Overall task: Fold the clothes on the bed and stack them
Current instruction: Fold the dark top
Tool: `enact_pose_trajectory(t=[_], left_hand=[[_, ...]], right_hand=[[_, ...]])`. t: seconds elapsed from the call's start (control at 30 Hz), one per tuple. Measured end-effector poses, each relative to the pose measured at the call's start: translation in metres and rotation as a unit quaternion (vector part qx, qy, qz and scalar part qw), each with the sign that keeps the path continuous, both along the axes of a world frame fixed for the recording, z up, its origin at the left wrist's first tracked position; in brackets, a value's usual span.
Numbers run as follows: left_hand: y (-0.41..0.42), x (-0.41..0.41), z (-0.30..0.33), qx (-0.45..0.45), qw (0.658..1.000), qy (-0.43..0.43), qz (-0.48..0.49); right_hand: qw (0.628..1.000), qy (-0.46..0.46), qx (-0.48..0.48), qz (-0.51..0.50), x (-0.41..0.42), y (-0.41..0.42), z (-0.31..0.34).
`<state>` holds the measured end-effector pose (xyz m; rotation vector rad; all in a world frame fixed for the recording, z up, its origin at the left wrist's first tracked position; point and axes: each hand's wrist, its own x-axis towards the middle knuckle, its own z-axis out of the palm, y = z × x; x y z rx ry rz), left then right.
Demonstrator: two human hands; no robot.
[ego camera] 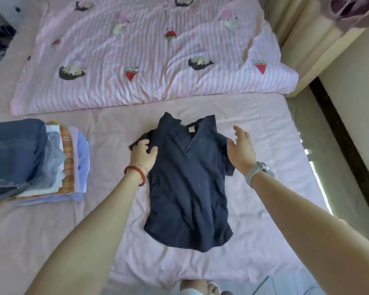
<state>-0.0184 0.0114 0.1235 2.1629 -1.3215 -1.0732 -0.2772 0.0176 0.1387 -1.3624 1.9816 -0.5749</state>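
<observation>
A dark navy collared shirt (188,184) lies spread face up on the pink bed sheet (264,188), collar away from me. My left hand (143,154) grips the shirt's left sleeve, fingers curled into the cloth. Over the right sleeve my right hand (240,145) hovers with fingers straight and apart, holding nothing. A stack of folded clothes (32,162), with dark denim on top and plaid and lilac pieces beneath, sits at the bed's left side.
A pink striped quilt (149,60) with watermelon prints covers the far half of the bed. The bed's right edge meets a cream wall and a dark floor strip (345,145). My feet (200,288) show below the near edge.
</observation>
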Motion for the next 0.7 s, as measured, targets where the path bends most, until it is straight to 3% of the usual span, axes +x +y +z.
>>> enact_pose_trajectory(t=[0.17,0.3,0.4,0.53,0.63,0.7], left_hand=[[0.097,0.015,-0.102,0.140,0.989,-0.041,-0.023],[0.141,0.021,-0.148,0.174,0.984,-0.041,0.024],[0.153,0.016,-0.160,0.144,0.986,-0.050,0.067],[0.162,0.002,-0.149,0.054,0.991,-0.023,0.119],[0.176,0.001,-0.140,0.020,0.986,-0.051,0.155],[0.188,0.007,-0.140,0.059,0.979,-0.105,0.162]], right_hand=[[0.983,0.001,0.179,-0.038,-0.007,0.101,-0.102],[0.954,-0.015,0.294,-0.050,-0.013,0.151,-0.152],[0.962,-0.003,0.273,-0.024,-0.006,0.164,-0.170],[0.974,-0.087,0.175,-0.117,0.003,0.170,-0.159],[0.986,-0.039,0.105,-0.120,-0.006,0.180,-0.145],[0.988,0.011,0.112,-0.105,-0.017,0.190,-0.141]])
